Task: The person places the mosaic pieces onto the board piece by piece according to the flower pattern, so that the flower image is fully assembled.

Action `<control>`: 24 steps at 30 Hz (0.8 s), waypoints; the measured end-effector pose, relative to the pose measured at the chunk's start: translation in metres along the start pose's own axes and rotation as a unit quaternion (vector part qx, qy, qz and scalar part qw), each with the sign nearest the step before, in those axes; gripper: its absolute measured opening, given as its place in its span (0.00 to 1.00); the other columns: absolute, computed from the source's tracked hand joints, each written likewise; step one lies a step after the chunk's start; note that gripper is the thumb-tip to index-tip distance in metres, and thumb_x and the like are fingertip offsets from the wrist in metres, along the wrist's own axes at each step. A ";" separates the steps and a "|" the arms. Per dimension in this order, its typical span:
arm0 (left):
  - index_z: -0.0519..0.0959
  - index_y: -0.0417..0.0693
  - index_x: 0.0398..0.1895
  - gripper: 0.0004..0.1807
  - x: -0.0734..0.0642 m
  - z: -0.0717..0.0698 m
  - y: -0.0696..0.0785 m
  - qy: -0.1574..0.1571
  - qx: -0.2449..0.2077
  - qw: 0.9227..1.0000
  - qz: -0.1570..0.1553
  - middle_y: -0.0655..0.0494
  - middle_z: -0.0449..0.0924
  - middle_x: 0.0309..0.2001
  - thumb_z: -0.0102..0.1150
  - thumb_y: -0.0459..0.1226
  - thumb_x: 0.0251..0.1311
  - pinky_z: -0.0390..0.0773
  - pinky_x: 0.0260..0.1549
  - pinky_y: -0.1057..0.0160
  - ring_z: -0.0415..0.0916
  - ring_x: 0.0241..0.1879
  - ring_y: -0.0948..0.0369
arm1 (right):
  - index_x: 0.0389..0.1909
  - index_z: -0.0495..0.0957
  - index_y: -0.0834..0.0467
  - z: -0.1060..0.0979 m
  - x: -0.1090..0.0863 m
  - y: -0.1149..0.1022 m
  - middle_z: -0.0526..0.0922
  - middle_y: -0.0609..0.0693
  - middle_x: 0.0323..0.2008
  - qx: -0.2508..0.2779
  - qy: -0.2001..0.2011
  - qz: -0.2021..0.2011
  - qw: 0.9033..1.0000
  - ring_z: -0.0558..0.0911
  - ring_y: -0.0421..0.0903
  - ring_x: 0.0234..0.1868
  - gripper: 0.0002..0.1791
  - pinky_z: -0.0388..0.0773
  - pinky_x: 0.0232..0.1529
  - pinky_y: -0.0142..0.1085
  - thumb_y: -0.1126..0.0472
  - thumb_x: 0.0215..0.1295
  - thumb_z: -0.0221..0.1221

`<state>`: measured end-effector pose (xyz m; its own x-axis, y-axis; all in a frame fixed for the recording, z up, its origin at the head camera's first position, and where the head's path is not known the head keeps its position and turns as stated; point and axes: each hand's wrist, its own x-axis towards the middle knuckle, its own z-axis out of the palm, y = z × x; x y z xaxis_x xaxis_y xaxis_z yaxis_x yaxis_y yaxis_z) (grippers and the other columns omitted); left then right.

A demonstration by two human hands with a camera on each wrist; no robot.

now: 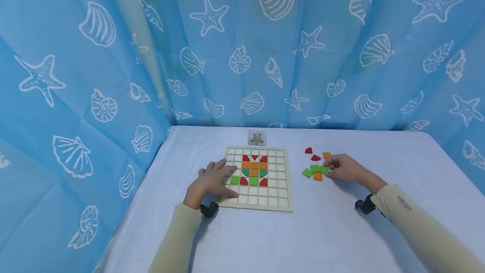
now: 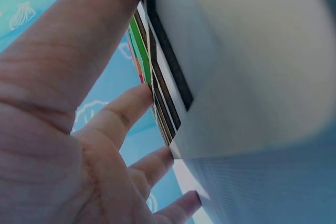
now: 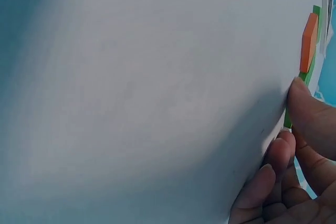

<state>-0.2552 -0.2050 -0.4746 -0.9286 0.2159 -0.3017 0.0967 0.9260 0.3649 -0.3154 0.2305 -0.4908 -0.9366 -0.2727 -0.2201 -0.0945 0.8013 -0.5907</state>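
A wooden grid board (image 1: 289, 188) lies on the white table. Red, orange and green tiles form a figure in its middle, with a green square tile (image 1: 235, 180) at the figure's lower left. My left hand (image 1: 212, 180) rests spread over the board's left edge, fingers fairly straight. To the right of the board, my right hand (image 1: 345, 167) pinches a green tile (image 1: 323, 169) between thumb and fingers, low at the table. Beside that tile lie more green tiles (image 1: 307, 173) and an orange tile (image 1: 318, 176). The right wrist view shows the pinched green tile (image 3: 287, 119) partly hidden by the thumb.
Behind the board lies a small card (image 1: 257, 137) printed with a coloured grid figure. Red quarter-round tiles (image 1: 315, 158) and another orange tile (image 1: 326, 155) lie beyond the green ones. A blue curtain (image 1: 242, 54) with shells and starfish hangs along the table's back and left.
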 end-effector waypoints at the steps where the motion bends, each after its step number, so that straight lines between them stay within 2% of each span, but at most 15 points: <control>1: 0.63 0.68 0.74 0.51 0.000 -0.001 0.000 0.000 -0.003 1.000 -0.001 0.52 0.46 0.80 0.74 0.61 0.43 0.46 0.70 0.33 0.42 0.77 0.42 | 0.48 0.79 0.63 -0.001 0.001 -0.001 0.75 0.52 0.35 0.001 0.000 0.000 1.000 0.72 0.49 0.41 0.17 0.74 0.40 0.36 0.62 0.59 0.67; 7: 0.62 0.68 0.74 0.51 0.002 -0.002 -0.001 -0.006 -0.011 1.000 -0.004 0.52 0.45 0.80 0.74 0.60 0.44 0.44 0.71 0.32 0.41 0.77 0.42 | 0.47 0.78 0.64 -0.003 0.004 -0.006 0.76 0.54 0.36 -0.011 -0.008 0.014 1.000 0.73 0.51 0.42 0.18 0.75 0.40 0.36 0.60 0.59 0.68; 12: 0.62 0.67 0.74 0.51 0.003 0.002 -0.003 -0.006 -0.009 1.000 -0.002 0.51 0.46 0.80 0.74 0.60 0.44 0.45 0.70 0.32 0.41 0.77 0.42 | 0.45 0.78 0.63 -0.003 0.004 -0.007 0.79 0.56 0.40 -0.032 -0.008 0.025 0.999 0.75 0.52 0.42 0.18 0.80 0.43 0.40 0.59 0.57 0.69; 18: 0.63 0.68 0.74 0.51 0.002 0.002 -0.003 -0.002 -0.009 1.000 -0.002 0.52 0.47 0.80 0.74 0.60 0.43 0.45 0.70 0.32 0.42 0.77 0.42 | 0.44 0.77 0.63 -0.001 -0.001 -0.012 0.80 0.57 0.40 -0.013 0.012 0.019 1.000 0.76 0.51 0.41 0.17 0.81 0.41 0.39 0.62 0.56 0.70; 24: 0.63 0.69 0.74 0.51 0.003 0.001 -0.002 -0.003 -0.007 1.000 -0.005 0.53 0.46 0.80 0.74 0.61 0.43 0.45 0.71 0.33 0.41 0.77 0.43 | 0.44 0.77 0.63 -0.002 -0.004 -0.014 0.80 0.56 0.39 -0.004 0.025 0.013 1.000 0.77 0.51 0.40 0.15 0.80 0.40 0.38 0.62 0.59 0.68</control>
<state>-0.2579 -0.2061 -0.4767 -0.9270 0.2090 -0.3114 0.0828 0.9238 0.3738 -0.3108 0.2214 -0.4802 -0.9545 -0.2242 -0.1966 -0.0716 0.8122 -0.5789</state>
